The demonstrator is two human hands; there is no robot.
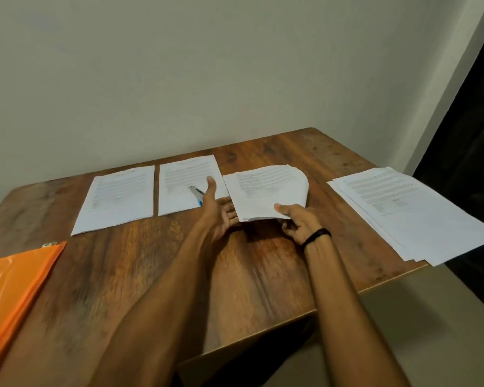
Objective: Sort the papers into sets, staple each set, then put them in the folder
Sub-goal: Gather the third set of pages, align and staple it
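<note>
Above the table [263,275], my right hand [299,223] pinches a white paper stack [271,191] with a curled corner, thumb on top; my left hand [218,213], loosely open, touches its left edge.

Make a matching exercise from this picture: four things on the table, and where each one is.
Things:
1. orange folder
2. stapler
3. curled sheaf
4. fanned stack

Places:
A. lying on the second paper set from the left
B. at the right edge of the table
C. at the table's near left
D. pinched by the right hand

Pairs: 1-C, 2-A, 3-D, 4-B
</note>
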